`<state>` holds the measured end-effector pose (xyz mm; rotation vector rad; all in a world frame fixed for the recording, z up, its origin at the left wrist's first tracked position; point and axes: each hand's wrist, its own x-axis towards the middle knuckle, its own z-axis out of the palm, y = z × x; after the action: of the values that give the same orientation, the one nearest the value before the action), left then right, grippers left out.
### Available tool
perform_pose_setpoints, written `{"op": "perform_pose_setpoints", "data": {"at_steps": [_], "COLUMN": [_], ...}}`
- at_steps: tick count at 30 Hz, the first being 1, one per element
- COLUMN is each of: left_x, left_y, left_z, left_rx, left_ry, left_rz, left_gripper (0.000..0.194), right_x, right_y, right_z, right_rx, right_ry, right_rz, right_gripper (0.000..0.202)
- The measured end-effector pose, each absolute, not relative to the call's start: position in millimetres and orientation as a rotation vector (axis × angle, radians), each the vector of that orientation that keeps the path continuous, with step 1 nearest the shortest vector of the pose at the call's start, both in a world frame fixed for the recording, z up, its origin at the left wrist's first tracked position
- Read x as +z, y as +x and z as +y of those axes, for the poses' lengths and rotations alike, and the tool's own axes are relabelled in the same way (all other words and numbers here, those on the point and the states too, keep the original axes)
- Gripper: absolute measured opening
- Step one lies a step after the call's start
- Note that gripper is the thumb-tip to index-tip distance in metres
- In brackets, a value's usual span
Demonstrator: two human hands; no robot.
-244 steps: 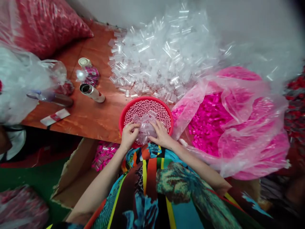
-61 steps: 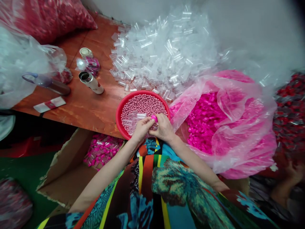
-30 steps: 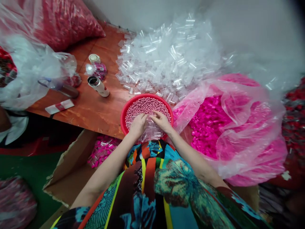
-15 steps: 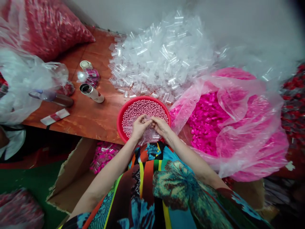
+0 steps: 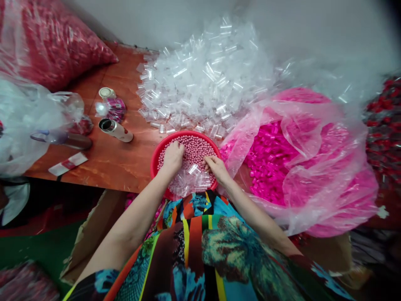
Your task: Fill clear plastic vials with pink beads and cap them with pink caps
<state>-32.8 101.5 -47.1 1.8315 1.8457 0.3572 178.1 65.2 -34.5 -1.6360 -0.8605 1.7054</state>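
Note:
A red basin at the table's front edge holds small pink beads, with clear plastic tubes lying at its near side. Over the beads at the left of the basin is my left hand, its fingers curled down; what they hold, if anything, is hidden. My right hand is at the basin's right side with its fingertips pinched together close above the beads. Whatever is between those fingertips is too small to name.
Clear tubes are heaped behind the basin. An open bag of bright pink caps stands at the right. On the left are an open flask, a purple-capped bottle and large bags. A cardboard box sits below.
My hands have separated: the left moved up and left over the beads, the right stayed near the basin's right side. The view has shifted slightly, and more beads and tubes show between the hands.

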Motion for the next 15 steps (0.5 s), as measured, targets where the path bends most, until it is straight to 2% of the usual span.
{"op": "perform_pose_setpoints", "data": {"at_steps": [6, 11, 15], "left_x": [-76, -92, -86], "left_y": [1, 7, -6], "left_z": [115, 110, 106], "left_rx": [0.446, 0.57, 0.717], "left_ry": [1.703, 1.495, 1.276], "left_rz": [1.743, 1.677, 1.583], "left_gripper": [0.028, 0.021, 0.02], "right_x": [-29, -31, -31], "right_y": [205, 206, 206], "right_z": [45, 37, 38], "right_rx": [1.575, 1.549, 1.542], "right_ry": [-1.71, -1.713, -1.698], "right_rz": [-0.891, -0.889, -0.908], "right_gripper": [0.025, 0.023, 0.026]}}
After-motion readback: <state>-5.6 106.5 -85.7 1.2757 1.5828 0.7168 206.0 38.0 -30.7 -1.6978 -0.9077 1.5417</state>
